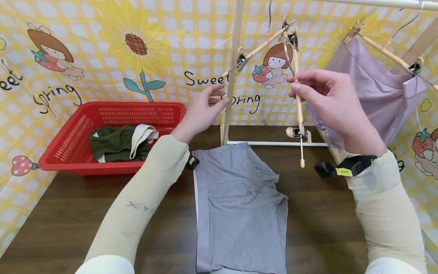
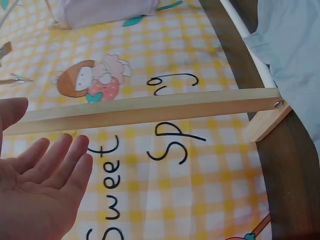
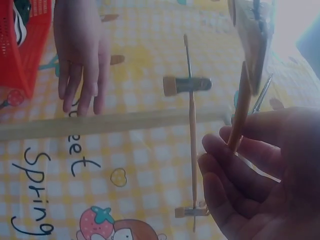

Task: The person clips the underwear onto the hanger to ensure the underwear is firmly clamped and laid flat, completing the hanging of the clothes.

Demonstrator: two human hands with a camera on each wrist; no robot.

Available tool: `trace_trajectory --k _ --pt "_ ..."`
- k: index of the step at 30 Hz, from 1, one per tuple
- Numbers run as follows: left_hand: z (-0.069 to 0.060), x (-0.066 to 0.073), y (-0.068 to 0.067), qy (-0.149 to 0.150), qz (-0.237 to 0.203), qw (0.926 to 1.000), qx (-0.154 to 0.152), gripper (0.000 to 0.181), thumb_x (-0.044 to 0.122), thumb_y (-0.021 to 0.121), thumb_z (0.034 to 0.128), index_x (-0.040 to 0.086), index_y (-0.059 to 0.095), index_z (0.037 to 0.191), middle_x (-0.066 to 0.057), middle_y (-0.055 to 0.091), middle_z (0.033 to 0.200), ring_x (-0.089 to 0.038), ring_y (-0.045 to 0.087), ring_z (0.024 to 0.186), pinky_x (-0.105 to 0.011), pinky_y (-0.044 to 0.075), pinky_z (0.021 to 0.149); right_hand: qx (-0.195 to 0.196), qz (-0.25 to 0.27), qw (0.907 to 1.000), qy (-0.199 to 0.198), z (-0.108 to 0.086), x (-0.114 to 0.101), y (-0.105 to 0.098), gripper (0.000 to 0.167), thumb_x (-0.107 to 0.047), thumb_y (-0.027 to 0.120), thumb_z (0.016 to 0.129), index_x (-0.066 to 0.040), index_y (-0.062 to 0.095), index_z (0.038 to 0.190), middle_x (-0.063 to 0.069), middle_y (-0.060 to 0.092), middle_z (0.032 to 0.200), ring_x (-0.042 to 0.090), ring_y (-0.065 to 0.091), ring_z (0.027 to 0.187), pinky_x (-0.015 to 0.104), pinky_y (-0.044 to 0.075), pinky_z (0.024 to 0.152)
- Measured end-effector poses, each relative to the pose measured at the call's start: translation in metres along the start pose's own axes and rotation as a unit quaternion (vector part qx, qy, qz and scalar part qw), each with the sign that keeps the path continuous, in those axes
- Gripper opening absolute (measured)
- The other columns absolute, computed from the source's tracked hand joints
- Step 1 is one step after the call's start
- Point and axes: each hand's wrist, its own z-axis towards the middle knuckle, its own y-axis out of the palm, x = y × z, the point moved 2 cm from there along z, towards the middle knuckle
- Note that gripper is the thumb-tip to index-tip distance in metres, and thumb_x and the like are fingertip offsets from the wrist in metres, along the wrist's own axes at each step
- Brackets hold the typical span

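Observation:
In the head view the right hand (image 1: 333, 101) pinches a wooden clip hanger (image 1: 298, 104) by its bar, with one clip up and one down. The right wrist view shows its thumb and fingers (image 3: 260, 165) round that bar. The left hand (image 1: 205, 108) is held in the air beside the rack's wooden post (image 1: 234, 68), fingers relaxed, holding nothing; the left wrist view shows its open palm (image 2: 45, 185). Another clip hanger (image 1: 265, 43) hangs from the rack just behind the held one. Grey shorts (image 1: 244, 205) lie flat on the table below the hands.
A red basket (image 1: 65, 146) with dark green and white clothing (image 1: 114, 142) stands at the left. Light purple clothing (image 1: 373, 83) hangs by clips at the right of the rack. The rack's low white rail (image 1: 273, 144) runs behind the shorts. Patterned cloth covers the wall.

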Motion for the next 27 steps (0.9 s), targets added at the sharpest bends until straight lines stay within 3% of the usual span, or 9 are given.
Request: trace_trajectory --k 6,16,27 --pt "-0.02 0.002 -0.004 0.028 -0.002 0.9996 -0.007 0.044 0.021 0.066 0.1012 0.008 0.056 0.142 -0.007 0.065 0.125 -0.021 0.065 0.111 -0.032 0.049 0.096 -0.022 0.054 0.9983 -0.008 -0.012 0.0 0.012 0.014 0.001 0.07 0.095 0.003 0.076 0.108 0.008 0.075 0.104 0.016 0.07 0.083 0.021 0.054 0.076" --pt "-0.056 0.003 -0.01 0.046 -0.009 0.9988 -0.015 0.041 0.022 0.068 0.1003 0.011 0.06 0.139 -0.006 0.067 0.121 -0.016 0.066 0.108 -0.034 0.049 0.098 -0.049 -0.005 0.9987 -0.012 -0.032 0.01 0.041 0.016 0.0 0.076 0.091 0.001 0.078 0.106 0.004 0.076 0.095 0.014 0.069 0.077 0.021 0.053 0.067" --pt "-0.096 -0.013 -0.018 0.018 0.012 0.9994 -0.026 0.04 0.024 0.066 0.101 0.011 0.059 0.138 -0.003 0.068 0.12 -0.014 0.064 0.107 -0.036 0.051 0.096 -0.146 0.017 0.989 0.018 -0.059 0.04 0.091 0.017 -0.008 0.078 0.091 -0.005 0.079 0.108 0.001 0.076 0.096 0.019 0.07 0.078 0.029 0.056 0.068"
